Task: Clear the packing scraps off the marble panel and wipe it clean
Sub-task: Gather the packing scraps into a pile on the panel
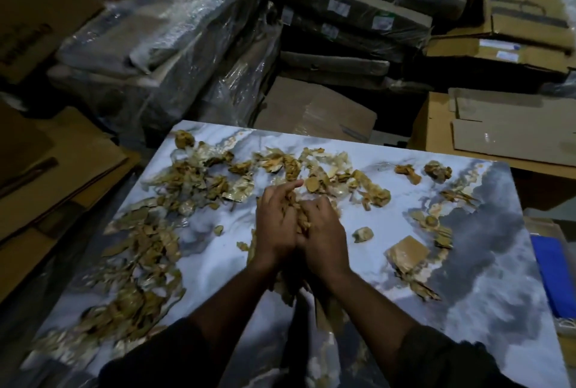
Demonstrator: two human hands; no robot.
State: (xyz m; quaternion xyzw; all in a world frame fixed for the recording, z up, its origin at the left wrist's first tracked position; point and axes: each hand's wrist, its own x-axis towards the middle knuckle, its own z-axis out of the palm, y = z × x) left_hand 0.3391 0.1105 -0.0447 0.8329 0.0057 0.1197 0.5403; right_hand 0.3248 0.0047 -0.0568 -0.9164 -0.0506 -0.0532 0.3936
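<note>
The left hand (276, 225) and right hand (324, 231) were cupped together around a wad of packing scraps (299, 216) over the marble panel (486, 309), loose scraps lying either side of the grip; squeezing firmly would likely stop pieces dropping.

One marble panel (486, 294), two hands (299, 231)

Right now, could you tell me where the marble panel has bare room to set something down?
The marble panel is bare at its near right, below the square cardboard scrap. A smaller gap lies between the left hand and the left scrap pile. The far scrap band is crowded.
</note>
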